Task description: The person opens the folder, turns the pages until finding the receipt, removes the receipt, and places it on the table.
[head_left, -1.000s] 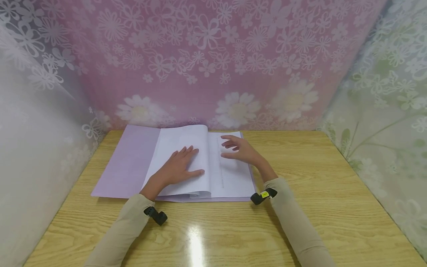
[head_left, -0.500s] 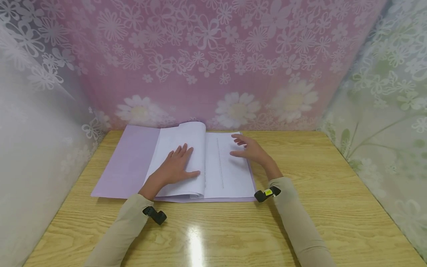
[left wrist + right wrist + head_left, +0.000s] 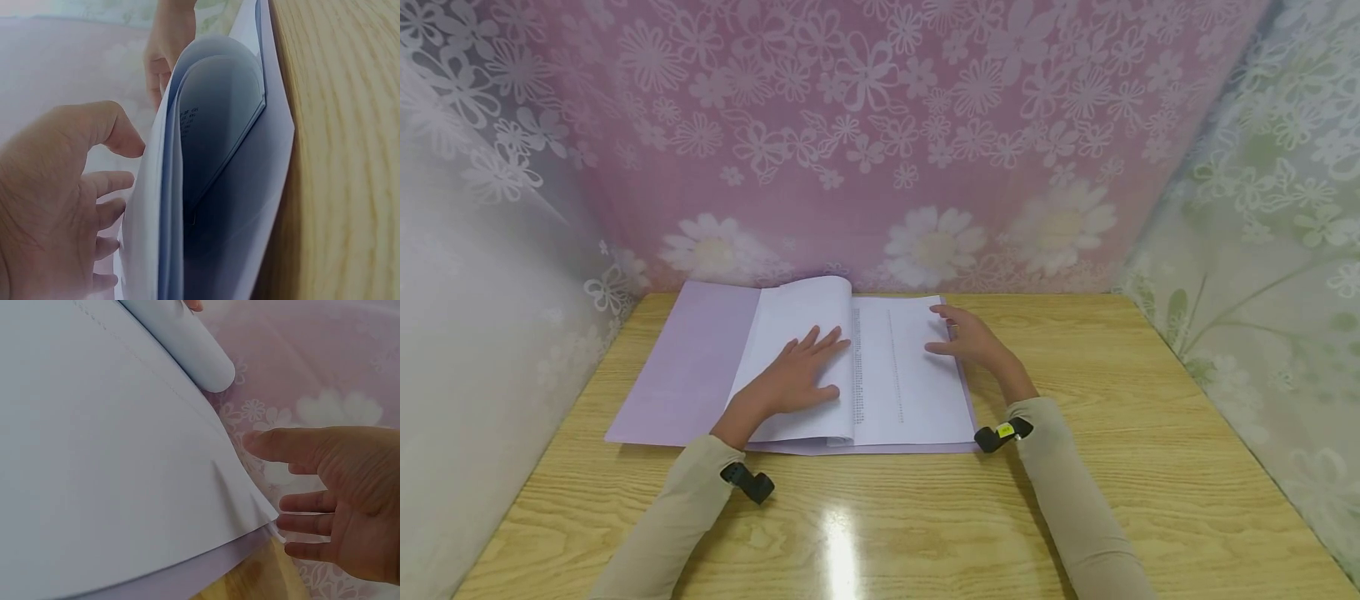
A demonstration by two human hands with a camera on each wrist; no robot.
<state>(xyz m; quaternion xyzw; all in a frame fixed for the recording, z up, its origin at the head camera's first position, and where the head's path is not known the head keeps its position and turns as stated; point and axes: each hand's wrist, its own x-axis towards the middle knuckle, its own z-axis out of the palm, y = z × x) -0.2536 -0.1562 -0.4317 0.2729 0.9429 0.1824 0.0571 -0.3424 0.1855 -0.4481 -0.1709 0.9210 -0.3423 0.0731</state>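
Lying spread out on the wood-grain table [image 3: 865, 517], the lilac-covered document [image 3: 700, 358] sat near the table's far edge, its cover out to the left. A bundle of turned sheets [image 3: 805, 300] bent over in a loose loop, and the left hand [image 3: 790, 379] lay across it, fingers splayed, flattening rather than gripping. That loop looked like the weak point: had the palm lifted or slid off, the springy paper would probably have rolled back over the printed page [image 3: 917, 375]. Too hard a press might instead have creased the bend, which the left wrist view showed as hollow. The right hand [image 3: 973, 337] stood at the printed page's top right corner, thumb and fingers parted, with no sheet pinched between them; whether a fingertip touched the edge could not be told. With sheets so thin, a careless pinch there could have caught several at once, or missed the edge and buckled the corner. A hard pull could also have dragged the whole document askew.
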